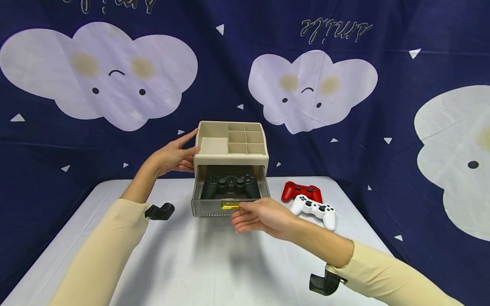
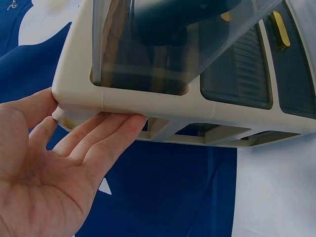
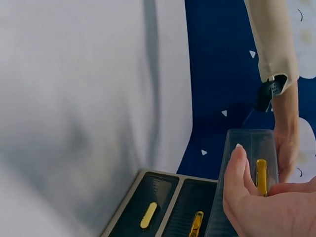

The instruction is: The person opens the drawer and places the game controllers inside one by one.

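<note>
A cream desktop organizer point(image 1: 231, 160) has its top drawer point(image 1: 206, 209) pulled out, with a black game controller point(image 1: 229, 186) lying inside. The drawer is see-through grey and has a gold handle point(image 1: 229, 205). My right hand point(image 1: 264, 216) pinches the right end of this handle between thumb and index finger; the other fingers extend below the drawer front. At the organizer's left side, my left hand point(image 1: 171, 157) rests with fairly straight fingers against the side wall and top edge. In the left wrist view, its fingers point(image 2: 111, 131) lie along the cream side.
A red controller point(image 1: 302, 192) and a white controller point(image 1: 314, 209) lie on the white table point(image 1: 214, 272), right of the organizer. Two lower drawers with gold handles point(image 3: 148, 215) show closed in the right wrist view. Behind hangs a dark blue cloud-patterned curtain point(image 1: 222, 76).
</note>
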The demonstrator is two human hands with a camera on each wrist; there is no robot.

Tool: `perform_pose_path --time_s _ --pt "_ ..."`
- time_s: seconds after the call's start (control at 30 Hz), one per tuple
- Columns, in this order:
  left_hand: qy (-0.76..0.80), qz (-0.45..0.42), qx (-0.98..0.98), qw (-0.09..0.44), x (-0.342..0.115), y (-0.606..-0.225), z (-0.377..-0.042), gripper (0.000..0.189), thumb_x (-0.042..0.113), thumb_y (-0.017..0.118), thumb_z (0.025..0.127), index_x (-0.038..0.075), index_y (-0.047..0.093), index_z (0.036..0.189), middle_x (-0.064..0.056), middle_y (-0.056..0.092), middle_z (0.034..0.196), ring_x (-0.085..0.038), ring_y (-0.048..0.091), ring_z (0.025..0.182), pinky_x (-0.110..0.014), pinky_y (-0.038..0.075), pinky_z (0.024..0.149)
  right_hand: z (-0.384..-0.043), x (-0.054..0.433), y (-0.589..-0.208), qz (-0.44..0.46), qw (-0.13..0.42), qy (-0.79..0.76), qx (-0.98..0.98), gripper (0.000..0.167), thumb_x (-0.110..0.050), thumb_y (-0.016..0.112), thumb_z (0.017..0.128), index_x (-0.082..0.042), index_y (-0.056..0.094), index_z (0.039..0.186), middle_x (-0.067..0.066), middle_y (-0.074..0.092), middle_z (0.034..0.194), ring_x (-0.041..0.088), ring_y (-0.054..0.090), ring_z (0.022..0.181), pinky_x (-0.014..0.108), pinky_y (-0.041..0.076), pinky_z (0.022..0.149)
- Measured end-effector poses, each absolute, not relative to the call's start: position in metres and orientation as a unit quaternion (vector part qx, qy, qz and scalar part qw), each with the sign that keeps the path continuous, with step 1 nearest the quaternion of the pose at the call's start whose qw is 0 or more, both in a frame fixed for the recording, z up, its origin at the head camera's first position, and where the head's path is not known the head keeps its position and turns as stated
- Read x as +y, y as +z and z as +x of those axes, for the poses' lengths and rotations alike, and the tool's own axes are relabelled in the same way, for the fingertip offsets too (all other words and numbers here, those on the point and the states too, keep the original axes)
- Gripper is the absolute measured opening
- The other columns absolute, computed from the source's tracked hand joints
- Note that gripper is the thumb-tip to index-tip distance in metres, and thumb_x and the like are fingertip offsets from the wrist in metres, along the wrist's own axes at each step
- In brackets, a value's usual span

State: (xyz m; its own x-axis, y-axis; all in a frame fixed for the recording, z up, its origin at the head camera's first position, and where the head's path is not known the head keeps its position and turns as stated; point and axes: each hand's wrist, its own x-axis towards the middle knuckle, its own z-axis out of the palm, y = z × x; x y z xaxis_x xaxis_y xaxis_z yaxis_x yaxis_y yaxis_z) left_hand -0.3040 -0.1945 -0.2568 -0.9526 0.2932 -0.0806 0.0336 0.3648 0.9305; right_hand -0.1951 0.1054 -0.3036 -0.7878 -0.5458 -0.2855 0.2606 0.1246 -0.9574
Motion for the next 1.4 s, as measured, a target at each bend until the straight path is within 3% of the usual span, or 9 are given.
perform_pose_path --time_s 0.53,0.83,1.1,1.4 --pt "0.548 0.101 0.822 0.118 -0.194 -0.256 -0.304 0.074 0.028 0.048 0.110 0.042 -0.002 0.162 -0.035 0.058 0.135 -0.038 0.070 0.110 -0.058 0.051 0.103 -0.196 0.100 -0.307 -0.102 0.276 -0.666 0.686 0.040 -0.013 0.051 0.106 0.022 0.059 0.123 0.006 0.075 0.089 0.013 0.074 0.080 0.030 0.062 0.084" --pt "0.543 0.105 0.826 0.111 -0.193 -0.255 -0.304 0.074 0.030 0.049 0.109 0.043 -0.001 0.162 -0.034 0.058 0.135 -0.035 0.072 0.107 -0.054 0.055 0.100 -0.199 0.099 -0.303 -0.093 0.265 -0.673 0.684 0.037 -0.014 0.054 0.105 0.019 0.063 0.121 0.015 0.077 0.096 0.014 0.075 0.080 0.032 0.062 0.085" --pt "0.542 0.102 0.827 0.111 -0.194 -0.254 -0.302 0.074 0.031 0.049 0.109 0.043 0.000 0.162 -0.033 0.059 0.135 -0.032 0.073 0.104 -0.051 0.058 0.096 -0.201 0.097 -0.303 -0.087 0.260 -0.682 0.678 0.037 -0.013 0.054 0.105 0.019 0.063 0.120 0.012 0.076 0.092 0.014 0.075 0.079 0.032 0.063 0.084" --pt "0.551 0.095 0.821 0.116 -0.193 -0.255 -0.303 0.073 0.029 0.049 0.109 0.044 0.001 0.162 -0.033 0.057 0.136 -0.033 0.072 0.107 -0.055 0.054 0.100 -0.211 0.094 -0.300 -0.078 0.254 -0.686 0.677 0.037 -0.013 0.053 0.105 0.019 0.061 0.122 0.014 0.076 0.096 0.015 0.075 0.082 0.031 0.062 0.085"
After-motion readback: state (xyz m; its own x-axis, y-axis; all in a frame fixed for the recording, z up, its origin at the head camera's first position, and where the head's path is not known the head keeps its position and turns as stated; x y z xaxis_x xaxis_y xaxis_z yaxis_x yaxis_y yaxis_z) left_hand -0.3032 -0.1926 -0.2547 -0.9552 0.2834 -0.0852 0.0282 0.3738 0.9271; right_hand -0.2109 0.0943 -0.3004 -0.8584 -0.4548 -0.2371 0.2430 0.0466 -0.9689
